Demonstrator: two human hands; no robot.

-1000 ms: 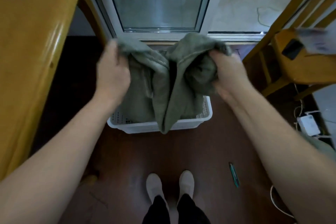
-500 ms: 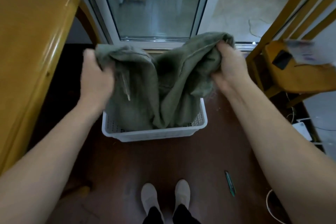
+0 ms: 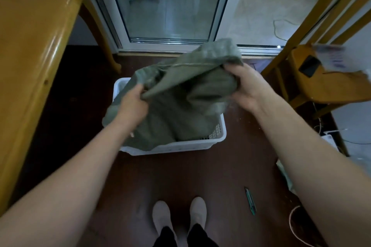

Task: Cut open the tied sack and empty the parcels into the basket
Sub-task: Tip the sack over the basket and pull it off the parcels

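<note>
Green sack (image 3: pixel 180 110) over basket (image 3: pixel 180 147), table (image 3: pixel 30 46) L, chair (image 3: pixel 321 86) R, cutter (image 3: pixel 250 201) nr shoes (image 3: pixel 161 218)

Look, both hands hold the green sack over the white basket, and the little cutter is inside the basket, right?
Not quite. The little cutter is not inside the basket; it lies on the dark floor, right of the shoes, as the head view shows. The rest holds: the left hand and right hand both grip the green sack over it.
</note>
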